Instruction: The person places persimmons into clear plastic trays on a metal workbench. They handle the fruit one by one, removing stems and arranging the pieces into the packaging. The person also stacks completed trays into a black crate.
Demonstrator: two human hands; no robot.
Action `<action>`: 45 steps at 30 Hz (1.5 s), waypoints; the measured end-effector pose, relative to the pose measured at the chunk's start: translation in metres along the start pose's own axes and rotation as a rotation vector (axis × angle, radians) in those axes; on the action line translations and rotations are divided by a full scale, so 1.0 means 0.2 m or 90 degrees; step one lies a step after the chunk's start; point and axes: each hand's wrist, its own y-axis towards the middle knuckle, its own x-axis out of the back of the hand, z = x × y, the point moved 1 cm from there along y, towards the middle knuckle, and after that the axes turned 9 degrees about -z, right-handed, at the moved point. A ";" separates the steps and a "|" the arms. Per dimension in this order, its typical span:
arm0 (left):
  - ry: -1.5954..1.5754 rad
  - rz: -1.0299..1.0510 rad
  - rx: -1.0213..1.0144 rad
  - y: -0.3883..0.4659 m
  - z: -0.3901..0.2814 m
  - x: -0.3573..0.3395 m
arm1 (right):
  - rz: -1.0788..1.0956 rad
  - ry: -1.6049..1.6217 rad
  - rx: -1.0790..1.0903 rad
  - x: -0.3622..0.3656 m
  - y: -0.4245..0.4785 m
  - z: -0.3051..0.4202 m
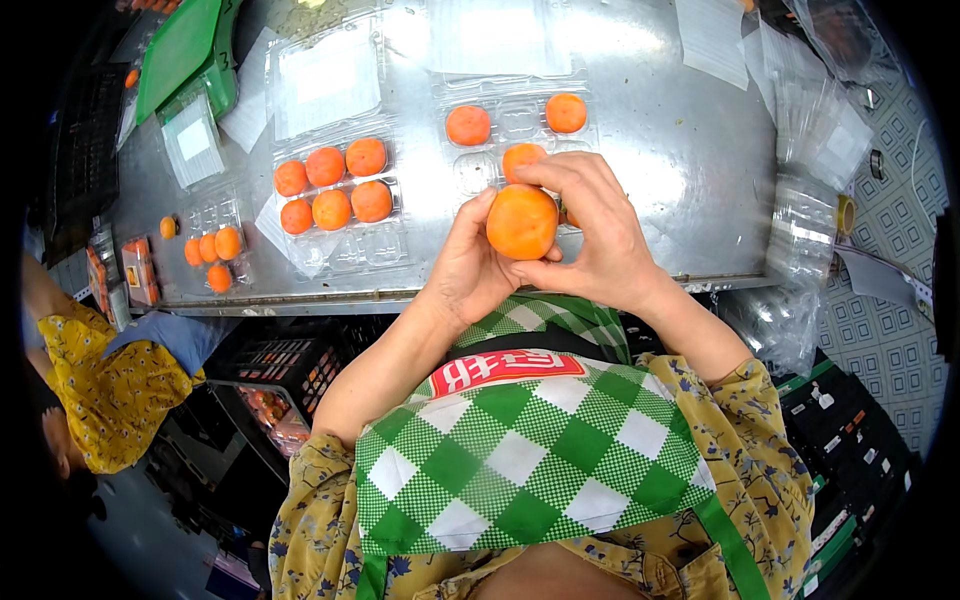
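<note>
An orange persimmon (523, 222) is held up in front of me between both hands. My left hand (474, 262) cradles it from the left and below, and my right hand (600, 225) has its fingers on the right side. Just behind lies a clear plastic clamshell tray (475, 174) with moulded cups, its lid folded back. Three persimmons show plainly in it: one at back left (468, 125), one at back right (565, 113), and one in the middle (523, 159), partly covered by my right fingers. A sliver of more orange fruit shows behind that hand.
To the left, another clear tray (352, 251) holds several persimmons, with its front row of cups bare. Farther left are a smaller part-filled tray (214, 259), a green crate (180, 60) and a person's yellow sleeve (112, 382). Stacked plastic packaging (806, 202) stands at the metal table's right end.
</note>
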 end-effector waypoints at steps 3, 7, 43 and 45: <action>0.001 0.011 -0.002 0.00 0.00 0.00 | -0.005 -0.007 0.003 0.00 0.00 0.00; 0.126 0.012 -0.096 -0.02 -0.01 -0.01 | -0.031 0.079 -0.031 0.03 0.00 0.00; 0.255 -0.011 -0.137 -0.07 -0.05 -0.01 | 0.005 0.012 0.017 0.07 -0.03 -0.04; 0.240 -0.002 -0.122 -0.07 -0.05 -0.02 | 0.000 -0.018 0.073 0.06 -0.03 -0.04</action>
